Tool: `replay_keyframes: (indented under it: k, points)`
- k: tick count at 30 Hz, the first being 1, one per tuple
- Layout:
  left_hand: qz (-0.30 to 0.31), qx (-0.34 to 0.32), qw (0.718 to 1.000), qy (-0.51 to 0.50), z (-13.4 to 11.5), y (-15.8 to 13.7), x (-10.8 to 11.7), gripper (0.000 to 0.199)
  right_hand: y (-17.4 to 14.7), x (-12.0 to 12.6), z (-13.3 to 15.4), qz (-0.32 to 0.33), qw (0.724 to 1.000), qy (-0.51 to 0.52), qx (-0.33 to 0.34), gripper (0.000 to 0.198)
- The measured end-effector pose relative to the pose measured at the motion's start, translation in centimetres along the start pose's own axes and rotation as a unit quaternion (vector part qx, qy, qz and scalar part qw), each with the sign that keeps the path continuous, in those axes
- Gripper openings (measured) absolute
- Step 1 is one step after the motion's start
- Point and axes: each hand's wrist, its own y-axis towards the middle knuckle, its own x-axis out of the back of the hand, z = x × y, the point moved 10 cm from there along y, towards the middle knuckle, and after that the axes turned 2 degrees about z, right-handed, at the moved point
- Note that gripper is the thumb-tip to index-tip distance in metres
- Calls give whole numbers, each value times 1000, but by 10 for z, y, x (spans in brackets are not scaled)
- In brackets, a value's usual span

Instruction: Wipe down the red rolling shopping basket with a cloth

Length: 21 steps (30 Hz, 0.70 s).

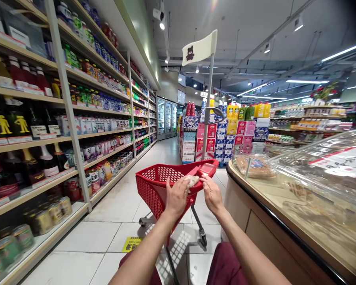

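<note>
A small red shopping cart (151,198) stands in front of me, its plastic basket perforated. My left hand (176,198) presses a crumpled white cloth or tissue (192,181) against the cart's handle side. My right hand (213,194) is closed on the rim of the red handle (208,169) just to the right of the cloth, its fingertips partly hidden. A grey pole (211,79) rises at the cart and carries a white flag (198,50) with a dark bear on it.
Shelves (101,134) of bottles and cans line the left. On the right stands a display counter (255,209) with clear covers. Stacked drink boxes (222,138) stand ahead. A yellow floor sticker (131,244) lies on the white tiles, and fridges (166,114) stand far back.
</note>
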Motion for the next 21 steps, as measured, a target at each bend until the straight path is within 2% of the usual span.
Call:
replay_keyframes:
  k: [3, 4, 6, 8, 10, 11, 14, 15, 16, 19, 21]
  points:
    - [6, 114, 993, 21, 40, -8, -3, 31, 5, 8, -5, 12, 998, -47, -27, 41]
    - [8, 133, 991, 18, 46, -11, -5, 32, 6, 8, -2, 15, 998, -62, -21, 40]
    - [16, 98, 995, 3, 37, -15, -14, 35, 7, 5, 11, 33, 996, -85, 14, 37]
    - [27, 16, 999, -10, 15, -18, -22, 36, 6, 1, 20, 48, 993, -99, 43, 34]
    - [34, -19, 999, -5, 9, -23, -28, 36, 6, 3, 20, 43, 992, -110, 45, 32]
    - [33, -3, 999, 6, 16, -25, -29, 37, 5, 6, 17, 37, 992, -116, 44, 32]
    - [15, 107, 993, 48, 50, -33, -30, 40, 4, 10, 9, 30, 987, -145, 56, 28]
    - [10, 124, 991, 55, 53, -35, -31, 40, 3, 12, 7, 28, 985, -158, 61, 26]
    - [7, 120, 991, 56, 51, -34, -34, 41, 2, 13, 4, 25, 983, -171, 66, 25]
    - [5, 35, 998, 42, 27, -31, -43, 42, -1, 20, 0, 21, 976, -202, 83, 23]
    - [5, 12, 999, 50, 27, -34, -43, 42, -2, 26, -1, 25, 973, -212, 92, 23]
